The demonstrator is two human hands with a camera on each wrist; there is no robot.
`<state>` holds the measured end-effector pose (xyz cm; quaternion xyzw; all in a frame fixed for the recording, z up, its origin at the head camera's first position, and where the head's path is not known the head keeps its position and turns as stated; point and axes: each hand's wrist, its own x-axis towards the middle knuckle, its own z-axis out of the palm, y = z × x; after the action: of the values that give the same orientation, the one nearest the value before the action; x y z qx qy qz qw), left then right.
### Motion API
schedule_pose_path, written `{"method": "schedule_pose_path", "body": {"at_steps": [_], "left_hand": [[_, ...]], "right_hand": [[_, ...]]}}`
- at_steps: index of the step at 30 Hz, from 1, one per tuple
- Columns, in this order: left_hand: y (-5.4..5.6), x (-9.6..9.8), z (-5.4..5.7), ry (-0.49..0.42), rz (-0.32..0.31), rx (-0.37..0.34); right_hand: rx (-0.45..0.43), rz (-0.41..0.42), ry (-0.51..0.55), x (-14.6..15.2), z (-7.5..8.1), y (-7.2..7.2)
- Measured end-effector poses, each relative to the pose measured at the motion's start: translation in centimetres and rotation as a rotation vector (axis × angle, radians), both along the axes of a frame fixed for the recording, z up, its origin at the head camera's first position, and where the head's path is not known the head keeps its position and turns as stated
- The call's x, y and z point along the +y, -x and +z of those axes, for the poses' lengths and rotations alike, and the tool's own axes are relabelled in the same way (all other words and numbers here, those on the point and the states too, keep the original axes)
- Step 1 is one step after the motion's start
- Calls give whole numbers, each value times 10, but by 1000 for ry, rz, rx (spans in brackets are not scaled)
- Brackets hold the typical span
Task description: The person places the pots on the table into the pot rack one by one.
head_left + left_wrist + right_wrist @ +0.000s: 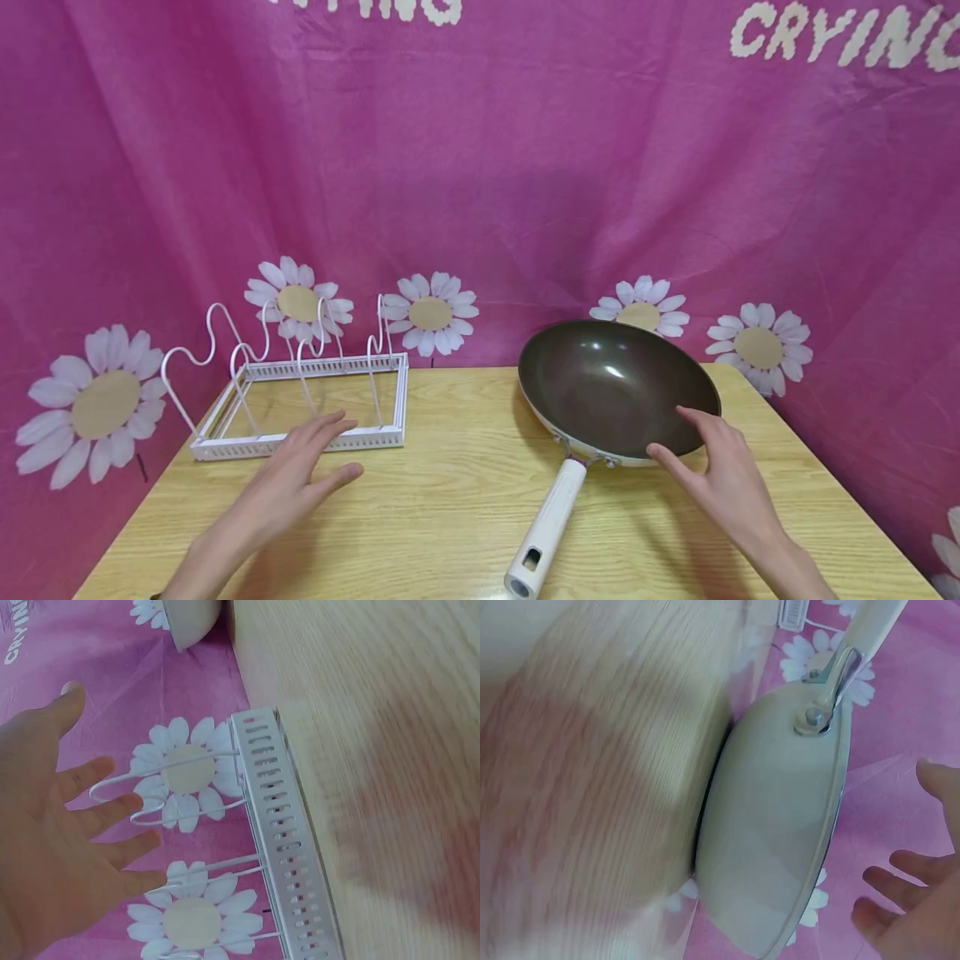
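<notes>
A deep wok-like frying pan with a dark inside, pale outside and white handle stands on the right of the table, its handle toward me. My right hand hovers by the pan's near right rim, fingers spread, holding nothing; the right wrist view shows a gap between the fingers and the pan's cream outer wall. On the left lies a white rack with several wavy wire dividers. My left hand is held in front of the rack's near edge, fingers extended, nothing in it.
The light wood table carries the rack and the pan, with bare wood between them. A magenta cloth printed with white daisies and lettering hangs behind the table and along both sides.
</notes>
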<state>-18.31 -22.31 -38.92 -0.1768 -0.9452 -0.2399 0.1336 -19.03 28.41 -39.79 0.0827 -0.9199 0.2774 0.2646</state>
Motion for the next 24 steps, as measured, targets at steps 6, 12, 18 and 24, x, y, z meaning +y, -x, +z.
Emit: {"method": "schedule_pose_path", "body": {"at_steps": [6, 12, 18, 24], "left_hand": [[0, 6, -1, -84, -32, -38], [0, 14, -3, -158, -73, -56], [0, 25, -5, -214, -100, -107], [0, 33, -8, -229, -121, -129]], "right_hand": [[-8, -12, 51, -8, 2, -5], [-51, -8, 91, -16, 1, -11], [-94, 24, 133, -24, -2, -16], [-109, 61, 175, -30, -3, -18]]}}
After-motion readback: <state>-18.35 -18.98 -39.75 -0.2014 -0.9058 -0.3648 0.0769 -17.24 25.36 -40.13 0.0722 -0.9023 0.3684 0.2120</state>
